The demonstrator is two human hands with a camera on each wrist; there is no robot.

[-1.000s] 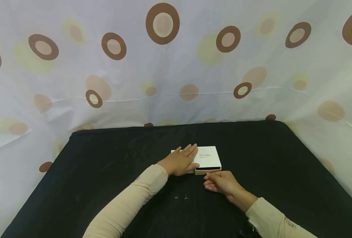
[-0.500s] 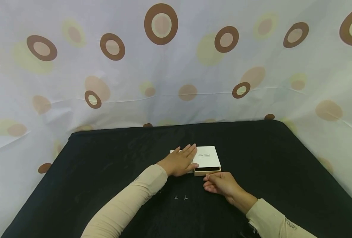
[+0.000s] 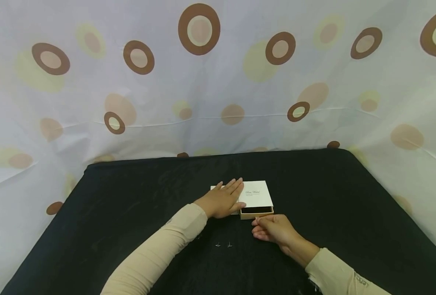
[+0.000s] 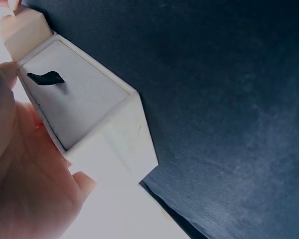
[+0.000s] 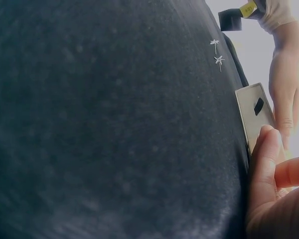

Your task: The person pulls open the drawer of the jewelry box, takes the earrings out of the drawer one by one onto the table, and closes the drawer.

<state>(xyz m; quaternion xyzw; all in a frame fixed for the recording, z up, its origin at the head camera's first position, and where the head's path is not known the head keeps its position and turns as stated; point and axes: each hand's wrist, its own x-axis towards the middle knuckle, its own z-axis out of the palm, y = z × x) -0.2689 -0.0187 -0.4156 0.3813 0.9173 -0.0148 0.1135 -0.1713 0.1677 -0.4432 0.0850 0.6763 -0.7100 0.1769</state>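
Observation:
Two white drawer boxes stand side by side on the black cloth. My left hand [image 3: 221, 202] lies flat across the left box [image 4: 114, 144], fingers straight, its fingertips reaching onto the lid of the right box [image 3: 255, 194]. A black ribbon tab [image 4: 46, 78] sticks out of the left box's front. From the right box a tan drawer [image 3: 256, 215] stands partly out, dark inside. My right hand [image 3: 277, 231] pinches at the drawer's front with thumb and forefinger; any tab there is hidden by the fingers. Nearer me lie two small silvery sprigs, one [image 5: 215, 45] beside the other [image 5: 219, 61].
The black cloth [image 3: 148, 184] covers the whole table. Behind it hangs a pale curtain [image 3: 159, 94] with brown and yellow circles. Both forearms wear beige sleeves [image 3: 159, 250].
The drawer has slid a little farther out toward me, with my right hand moving back along with it. My left hand has stayed on the boxes.

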